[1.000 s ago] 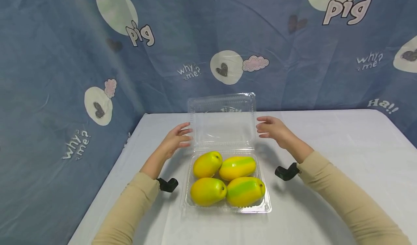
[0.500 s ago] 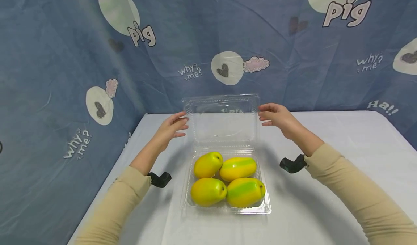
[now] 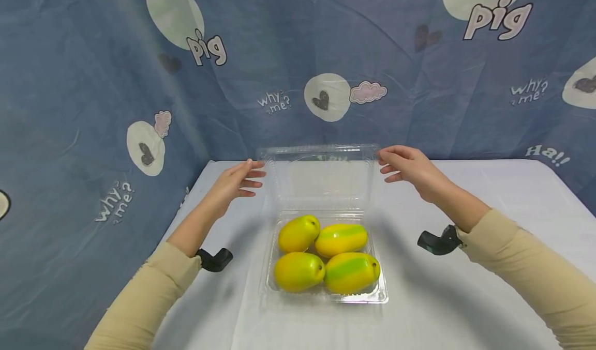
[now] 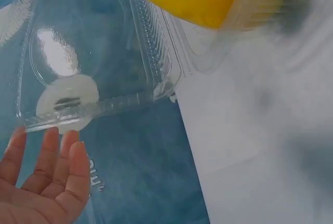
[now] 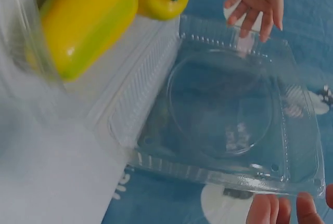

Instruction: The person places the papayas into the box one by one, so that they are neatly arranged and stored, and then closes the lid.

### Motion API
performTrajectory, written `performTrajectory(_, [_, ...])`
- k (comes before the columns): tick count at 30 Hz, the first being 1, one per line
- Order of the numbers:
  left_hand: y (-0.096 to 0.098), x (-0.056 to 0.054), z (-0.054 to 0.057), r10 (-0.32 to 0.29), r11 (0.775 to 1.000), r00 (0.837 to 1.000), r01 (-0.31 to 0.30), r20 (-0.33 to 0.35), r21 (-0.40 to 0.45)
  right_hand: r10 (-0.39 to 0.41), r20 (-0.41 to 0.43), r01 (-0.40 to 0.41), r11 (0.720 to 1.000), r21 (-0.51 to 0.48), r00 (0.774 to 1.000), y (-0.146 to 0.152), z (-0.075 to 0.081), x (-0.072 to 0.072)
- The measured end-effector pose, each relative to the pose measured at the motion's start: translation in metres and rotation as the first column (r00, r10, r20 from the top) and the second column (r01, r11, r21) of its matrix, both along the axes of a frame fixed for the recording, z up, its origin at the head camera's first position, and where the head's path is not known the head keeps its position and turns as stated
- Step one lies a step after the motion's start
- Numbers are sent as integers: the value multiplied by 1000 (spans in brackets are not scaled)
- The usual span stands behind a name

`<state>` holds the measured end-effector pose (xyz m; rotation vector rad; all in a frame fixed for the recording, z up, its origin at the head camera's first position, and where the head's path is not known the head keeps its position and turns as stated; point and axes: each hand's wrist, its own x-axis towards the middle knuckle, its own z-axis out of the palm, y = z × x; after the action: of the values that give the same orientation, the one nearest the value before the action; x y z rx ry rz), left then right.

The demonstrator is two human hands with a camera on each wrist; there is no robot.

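Note:
A clear plastic clamshell box (image 3: 363, 299) lies on the table with its hinged lid (image 3: 321, 179) raised at the back. Several yellow-and-green, mango-shaped fruits (image 3: 299, 272) fill its base. My left hand (image 3: 231, 184) is at the lid's left side, fingers fairly straight; in the left wrist view its fingertips (image 4: 51, 133) are right at the lid's edge. At the lid's upper right corner is my right hand (image 3: 414, 170), its fingers extended and slightly bent. The right wrist view has those fingertips (image 5: 306, 203) right beside the lid's rim (image 5: 250, 182).
A white cloth covers the table (image 3: 489, 210). Behind and to the left hangs a blue printed curtain (image 3: 261, 45). A black camera mount sits on each wrist, the left mount (image 3: 215, 259) and the right mount (image 3: 440, 240), both beside the box.
The lid has swung up towards me, its top edge appearing wider. Both hands have risen with it and spread apart, left hand leftward, right hand rightward. The fruits and base stay in place.

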<state>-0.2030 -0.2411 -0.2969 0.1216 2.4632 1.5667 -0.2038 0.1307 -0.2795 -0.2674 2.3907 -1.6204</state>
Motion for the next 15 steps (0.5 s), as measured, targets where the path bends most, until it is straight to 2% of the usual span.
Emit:
performTrajectory(9, [-6,22,4,13,997,1000,-14,-21,-80,63,-1,-63,997,-52,998,7,-6,26])
performTrajectory(15, [-9,42,1,8,999,1000,-10,-30,-50,112,34,-107,986,-125,993,9,-13,47])
